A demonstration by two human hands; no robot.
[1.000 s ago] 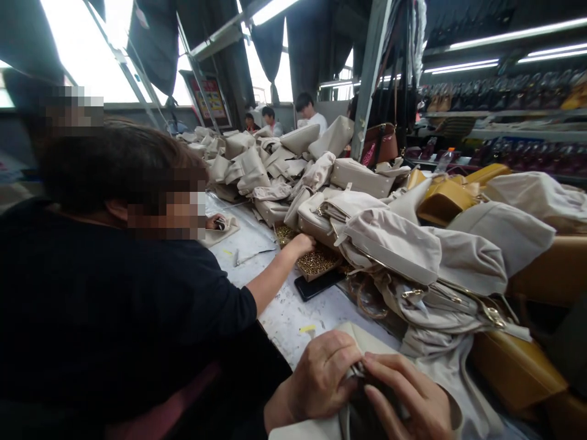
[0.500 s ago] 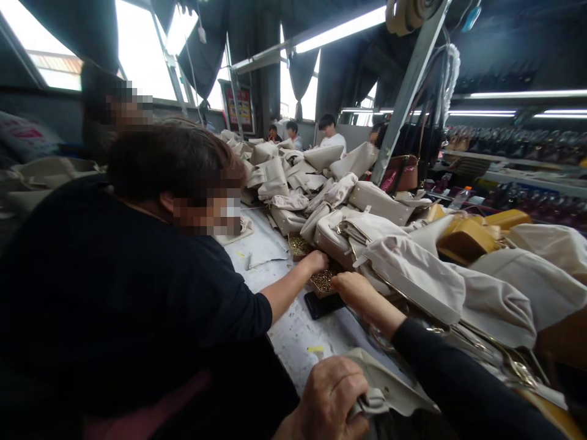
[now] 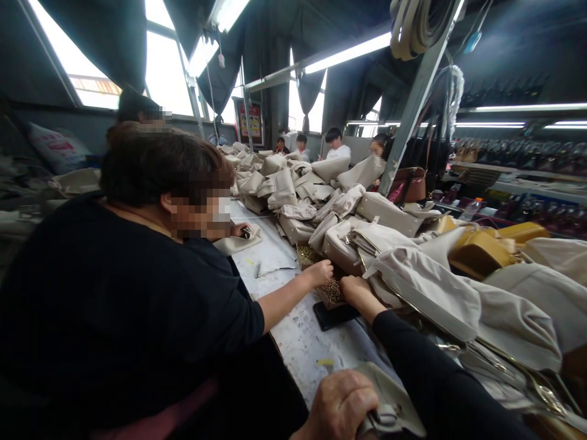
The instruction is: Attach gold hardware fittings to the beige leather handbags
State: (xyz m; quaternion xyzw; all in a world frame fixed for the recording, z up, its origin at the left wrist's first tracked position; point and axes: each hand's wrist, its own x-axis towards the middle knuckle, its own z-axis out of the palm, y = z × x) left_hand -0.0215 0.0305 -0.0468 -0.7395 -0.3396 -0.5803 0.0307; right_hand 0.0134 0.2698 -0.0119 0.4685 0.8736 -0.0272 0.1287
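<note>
In the head view, my left hand (image 3: 343, 403) grips a beige bag piece (image 3: 398, 397) near the front edge of the table. Small metal fittings show on that piece. My right hand (image 3: 360, 292), in a black sleeve, reaches to the right side of a small box of brass-coloured metal bits (image 3: 334, 292). Its fingers are curled down against the bits, and their tips are hidden. Over the same box's left side, a co-worker's hand (image 3: 320, 274) is held with its fingers pinched. A black phone (image 3: 334, 316) lies just in front of the box.
The co-worker (image 3: 151, 293) sits close on my left. Another box of bits (image 3: 305, 253) stands further back. A heap of beige bags (image 3: 413, 275) fills the right side, with yellow bags (image 3: 481, 247) beyond. A metal post (image 3: 417, 104) rises from behind the heap.
The co-worker's hand has lifted slightly out of the box. My right hand stays at the box, and my left still grips the bag piece. The view has shifted a little.
</note>
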